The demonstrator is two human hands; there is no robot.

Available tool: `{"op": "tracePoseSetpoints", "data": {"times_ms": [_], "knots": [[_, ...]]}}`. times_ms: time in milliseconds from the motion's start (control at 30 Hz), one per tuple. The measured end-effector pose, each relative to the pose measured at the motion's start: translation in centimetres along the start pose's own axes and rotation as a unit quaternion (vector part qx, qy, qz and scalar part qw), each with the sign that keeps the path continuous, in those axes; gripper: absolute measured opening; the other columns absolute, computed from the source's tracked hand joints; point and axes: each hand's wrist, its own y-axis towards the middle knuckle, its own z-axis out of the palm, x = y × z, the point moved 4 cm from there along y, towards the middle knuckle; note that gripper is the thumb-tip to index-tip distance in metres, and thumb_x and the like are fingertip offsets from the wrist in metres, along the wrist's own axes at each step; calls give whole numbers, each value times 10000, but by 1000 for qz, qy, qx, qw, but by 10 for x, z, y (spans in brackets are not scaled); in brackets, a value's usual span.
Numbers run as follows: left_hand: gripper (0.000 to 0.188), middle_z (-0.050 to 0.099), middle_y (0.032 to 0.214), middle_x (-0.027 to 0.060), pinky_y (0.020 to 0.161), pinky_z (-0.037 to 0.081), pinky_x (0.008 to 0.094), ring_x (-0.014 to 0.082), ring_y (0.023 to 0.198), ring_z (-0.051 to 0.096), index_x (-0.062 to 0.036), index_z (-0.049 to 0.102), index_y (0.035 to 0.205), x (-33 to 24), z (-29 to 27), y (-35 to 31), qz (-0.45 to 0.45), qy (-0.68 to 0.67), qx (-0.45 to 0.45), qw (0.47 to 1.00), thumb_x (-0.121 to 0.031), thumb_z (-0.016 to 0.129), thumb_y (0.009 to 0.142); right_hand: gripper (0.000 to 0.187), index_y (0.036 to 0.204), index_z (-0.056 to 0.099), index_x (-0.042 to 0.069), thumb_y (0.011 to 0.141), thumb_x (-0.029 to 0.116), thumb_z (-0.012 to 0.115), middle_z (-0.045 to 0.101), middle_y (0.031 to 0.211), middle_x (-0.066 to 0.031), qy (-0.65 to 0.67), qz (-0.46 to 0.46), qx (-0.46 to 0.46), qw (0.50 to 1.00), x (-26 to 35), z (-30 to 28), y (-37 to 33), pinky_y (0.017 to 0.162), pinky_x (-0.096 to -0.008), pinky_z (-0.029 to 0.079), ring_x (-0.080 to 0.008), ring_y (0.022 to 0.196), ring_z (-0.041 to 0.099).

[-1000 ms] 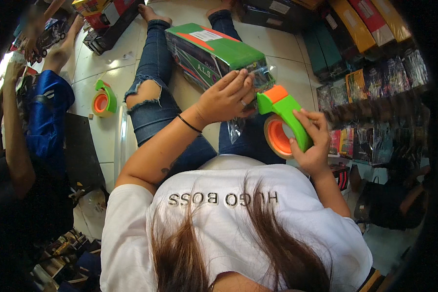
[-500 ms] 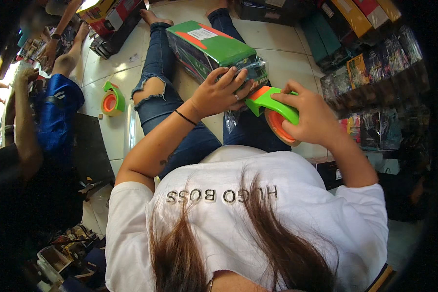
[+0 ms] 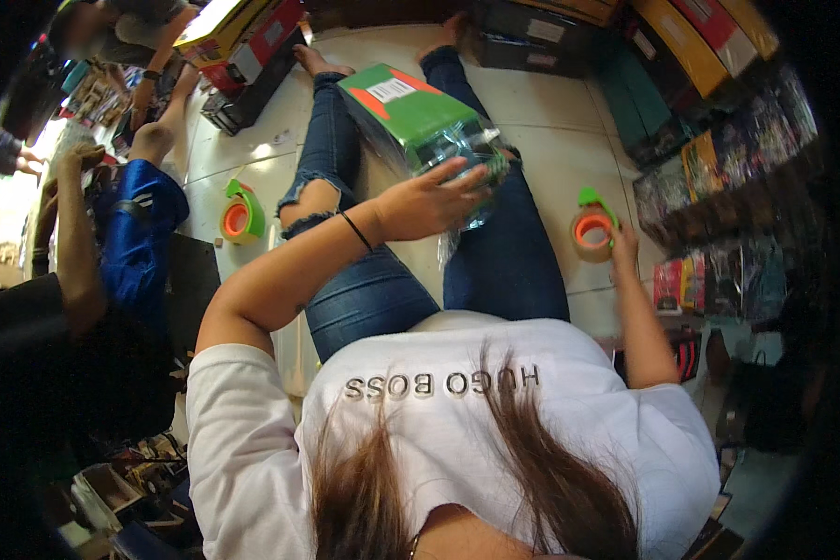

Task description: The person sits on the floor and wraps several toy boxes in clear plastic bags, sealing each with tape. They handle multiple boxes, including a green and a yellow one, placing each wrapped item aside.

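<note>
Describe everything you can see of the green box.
The box is long, with a green top, orange patches and a white label; clear, plastic-looking wrap crinkles at its near end. It slants from far left to near right over the gap between the legs; what supports it is hidden. The left hand touches the near end.

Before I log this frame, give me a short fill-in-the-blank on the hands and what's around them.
1. The left hand is on the near end of a green-topped box with ____ patches.
2. The right hand is at a tape dispenser with a ____ frame and orange ring.
3. A second tape dispenser sits on the floor to the person's ____.
4. The label on the box's top is mostly ____.

Missing words: orange; green; left; white.
</note>
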Motion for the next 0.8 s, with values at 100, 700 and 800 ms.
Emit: {"op": "tracePoseSetpoints", "data": {"times_ms": [100,700,800], "knots": [[839,406,1428,66,1143,163,525,303,1379,288,-214,473,1348,35,-28,-5,5,-403,-16,915,-464,768,603,431,1230,597,90,801,102,637,525,1192,-103,95,17,43,994,-63,25,10,864,-299,476,-223,1106,534],[1192,426,1264,230,1014,352,425,385,1189,439,-84,259,1458,157,5,5,26,-464,102,880,-296,833,435,842,1457,282,139,803,530,640,254,1504,-121,-55,-332,-25,941,104,23,-16,1033,-452,313,-295,1292,377],[1230,360,1381,229,1066,309,405,357,1278,384,4,226,1448,180,-19,1,-134,-449,-54,882,-316,856,442,892,1445,281,87,798,612,600,252,1497,-139,195,-372,146,896,186,51,-46,1018,-410,334,-279,1281,385]]}}
